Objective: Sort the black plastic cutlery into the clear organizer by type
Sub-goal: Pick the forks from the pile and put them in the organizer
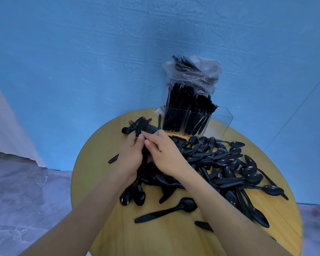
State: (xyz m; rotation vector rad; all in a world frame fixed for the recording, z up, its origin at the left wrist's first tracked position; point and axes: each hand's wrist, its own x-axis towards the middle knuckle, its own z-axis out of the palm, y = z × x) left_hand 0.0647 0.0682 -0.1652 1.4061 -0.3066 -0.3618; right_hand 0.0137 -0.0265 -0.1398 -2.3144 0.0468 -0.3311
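From the head camera, looking down on the round wooden table (103,228): the left hand (130,156) is curled round a bundle of black forks (142,126), tines fanning up and away from the person; the right hand (164,154) pinches at the handles of that same bundle, seemingly squaring it up; I judge these forks light, thin and glossy, stiff enough to hold their line yet likely to snap if bent, and slippery against each other, so the sound hold is round the gathered handles, not the tines; the clear organizer (221,117) stands at the far edge of the table, its left compartments packed upright with black pieces, the rightmost compartment apparently bare; behind it leans one plastic bag (194,71) of more cutlery; counting: one organizer, one bag, one bundle in hand; the loose spoons (229,169) heaped on the right are dozens, too tangled to number; one lone spoon (166,210) lies nearest the person.
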